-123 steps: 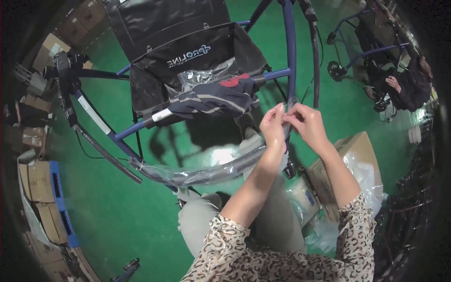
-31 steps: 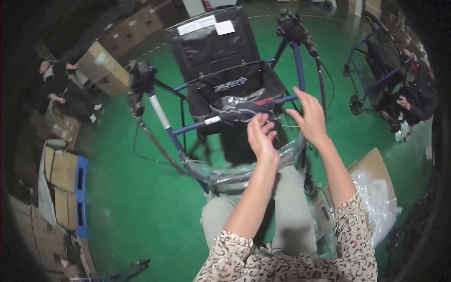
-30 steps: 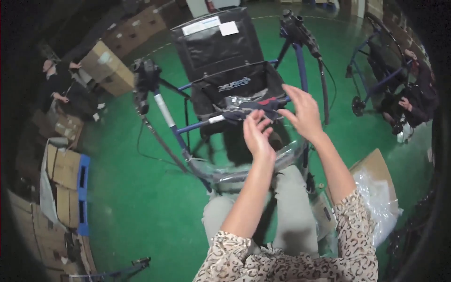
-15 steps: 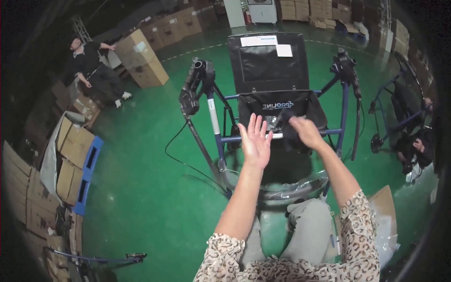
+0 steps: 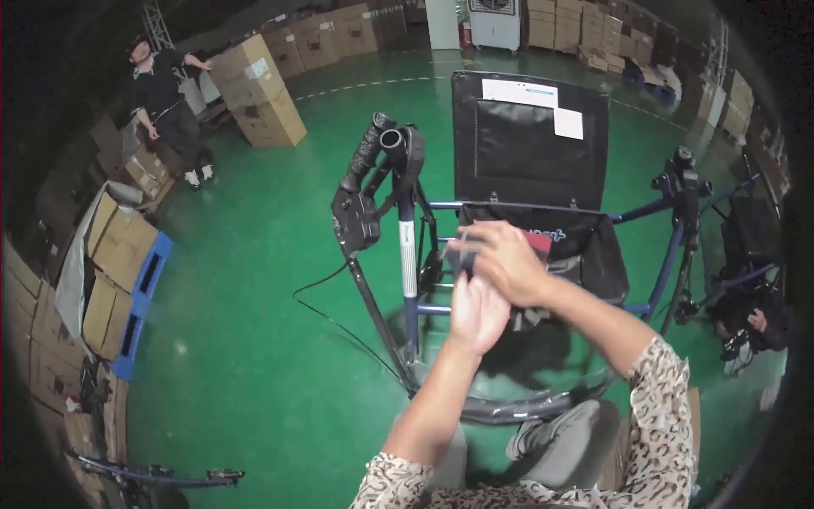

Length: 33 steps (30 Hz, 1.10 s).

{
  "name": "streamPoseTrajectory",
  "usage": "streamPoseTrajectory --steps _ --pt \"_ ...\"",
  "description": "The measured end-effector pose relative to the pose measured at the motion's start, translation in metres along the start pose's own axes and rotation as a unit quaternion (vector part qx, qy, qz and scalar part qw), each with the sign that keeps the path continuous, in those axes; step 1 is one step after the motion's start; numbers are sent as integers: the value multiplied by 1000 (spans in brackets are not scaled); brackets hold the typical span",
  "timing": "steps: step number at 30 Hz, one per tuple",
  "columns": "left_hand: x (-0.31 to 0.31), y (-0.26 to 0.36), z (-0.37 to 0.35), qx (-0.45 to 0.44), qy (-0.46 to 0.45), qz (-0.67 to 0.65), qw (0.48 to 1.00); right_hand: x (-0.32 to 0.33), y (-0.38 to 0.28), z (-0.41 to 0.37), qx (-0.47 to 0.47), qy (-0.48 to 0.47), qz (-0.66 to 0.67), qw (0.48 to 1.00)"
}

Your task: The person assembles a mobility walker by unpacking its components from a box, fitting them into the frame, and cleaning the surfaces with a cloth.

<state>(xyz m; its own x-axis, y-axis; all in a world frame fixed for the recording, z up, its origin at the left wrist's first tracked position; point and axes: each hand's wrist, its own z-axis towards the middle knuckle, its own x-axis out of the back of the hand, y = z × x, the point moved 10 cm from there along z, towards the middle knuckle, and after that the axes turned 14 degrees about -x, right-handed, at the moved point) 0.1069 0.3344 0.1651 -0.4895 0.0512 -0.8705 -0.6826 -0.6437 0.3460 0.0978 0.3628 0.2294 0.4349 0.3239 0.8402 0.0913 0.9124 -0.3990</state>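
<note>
A blue-framed rollator [image 5: 409, 254] stands in front of me, with a black seat bag [image 5: 593, 246] and a black back panel [image 5: 526, 144] bearing white labels. My right hand [image 5: 509, 263] is shut on a dark glove with a red patch [image 5: 538, 243], held just above the seat bag. My left hand [image 5: 476, 312] is raised directly under it, palm toward me, with its fingertips hidden behind the right hand and the glove. A plastic-wrapped curved bar [image 5: 526, 409] lies across the frame's bottom near my knees.
The floor is green. Cardboard boxes [image 5: 254, 89] and a blue pallet [image 5: 140, 305] line the left side, and a person [image 5: 165, 106] stands there. At the right edge a second person [image 5: 755, 322] is beside another rollator. A brake cable [image 5: 339, 318] trails on the floor.
My right hand has lifted the dark glove off the seat and brought it over my left hand. The view has tilted up, so the rollator sits lower and closer.
</note>
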Motion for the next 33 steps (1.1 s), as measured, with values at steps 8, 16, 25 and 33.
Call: streamPoseTrajectory --steps 8,16,25,33 --pt "-62 -2 -15 -155 -237 797 534 158 44 197 65 340 -82 935" --pt "-44 -22 -21 -58 -250 862 438 41 90 168 16 316 -272 909" --pt "-44 -23 -21 -73 -253 868 421 84 81 202 89 380 -290 874" --pt "-49 -18 -18 -99 -240 862 435 22 83 153 48 201 -212 955"
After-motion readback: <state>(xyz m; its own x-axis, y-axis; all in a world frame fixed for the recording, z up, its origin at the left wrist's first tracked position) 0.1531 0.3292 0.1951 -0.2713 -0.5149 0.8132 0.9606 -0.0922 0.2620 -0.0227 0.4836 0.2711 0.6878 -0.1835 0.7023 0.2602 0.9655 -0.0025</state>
